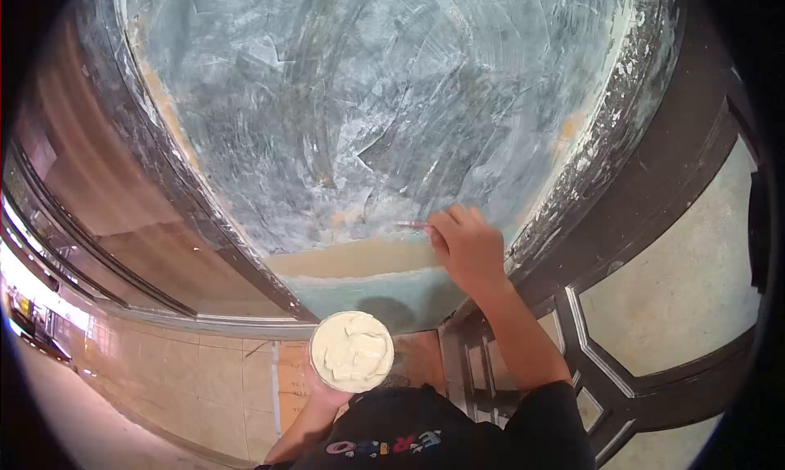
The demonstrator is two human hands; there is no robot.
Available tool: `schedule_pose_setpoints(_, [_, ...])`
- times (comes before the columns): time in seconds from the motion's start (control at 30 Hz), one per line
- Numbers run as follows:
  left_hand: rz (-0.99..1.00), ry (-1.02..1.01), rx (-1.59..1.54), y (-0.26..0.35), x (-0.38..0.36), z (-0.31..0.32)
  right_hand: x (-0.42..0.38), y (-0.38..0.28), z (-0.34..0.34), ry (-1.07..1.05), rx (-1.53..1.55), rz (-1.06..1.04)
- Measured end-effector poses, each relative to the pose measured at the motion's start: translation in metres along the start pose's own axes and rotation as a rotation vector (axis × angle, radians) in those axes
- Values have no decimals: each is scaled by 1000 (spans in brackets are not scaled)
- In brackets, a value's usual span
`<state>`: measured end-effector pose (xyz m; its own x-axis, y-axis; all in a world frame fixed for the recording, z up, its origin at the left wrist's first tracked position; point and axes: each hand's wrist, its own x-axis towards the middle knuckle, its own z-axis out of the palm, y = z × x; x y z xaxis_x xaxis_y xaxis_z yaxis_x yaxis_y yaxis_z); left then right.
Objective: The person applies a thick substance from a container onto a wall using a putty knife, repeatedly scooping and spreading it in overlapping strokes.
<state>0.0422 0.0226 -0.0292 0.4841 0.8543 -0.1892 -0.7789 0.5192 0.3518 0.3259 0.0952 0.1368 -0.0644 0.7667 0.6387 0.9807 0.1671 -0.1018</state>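
My left hand point(325, 392) supports a round tub point(352, 351) from its near left side, most of the fingers hidden under it. Thick cream-coloured putty fills the tub, its surface marked by flat scoops. My right hand point(470, 247) is closed around a thin reddish putty knife point(413, 224), seen almost edge-on and pointing left. The knife overlaps the lower part of a patchy grey wall panel point(368, 126) streaked with whitish smears. Just below the knife runs a beige band point(352, 260), with a pale green strip point(368, 290) under that.
Dark peeling frames point(621, 118) edge the panel on both sides. Brown wooden panelling point(123, 167) stands at the left. A dark lattice with pale panes point(654, 306) fills the right. Below are floor tiles point(180, 372) and an orange-brown sheet point(294, 376) near my body.
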Motion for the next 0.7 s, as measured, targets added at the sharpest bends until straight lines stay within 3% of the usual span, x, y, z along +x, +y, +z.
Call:
schedule_pose_setpoints(0.07, [15, -23, -31, -2, -1, 0, -13, -3, 9, -60, 1, -13])
schedule_pose_setpoints(0.13, [56, -87, 40, -6, -4, -2, -43, -1, 59, -260, 8, -21])
schedule_pose_setpoints(0.2, [11, -37, -18, -8, -1, -9, -62, 14, 106, -283, 20, -33])
schedule_pose_setpoints(0.3, [-4, -29, -76, -9, 0, 3, -53, 19, 107, -240, 22, -8])
schedule_pose_setpoints(0.37, [-12, -5, -109, -13, 1, -3, -37, 18, 80, -192, 21, 28])
schedule_pose_setpoints(0.43, [-42, -88, -155, -14, 0, -1, -11, 19, 30, 57, 36, 38])
schedule_pose_setpoints(0.57, [30, -43, -60, -21, 7, 11, 2, 21, -22, 138, 271, -19])
schedule_pose_setpoints(0.67, [13, -52, -148, -22, 14, 17, -13, 7, -37, -372, 745, 165])
schedule_pose_setpoints(0.7, [8, -79, -154, -24, 16, 16, -18, 3, -33, -378, 750, 161])
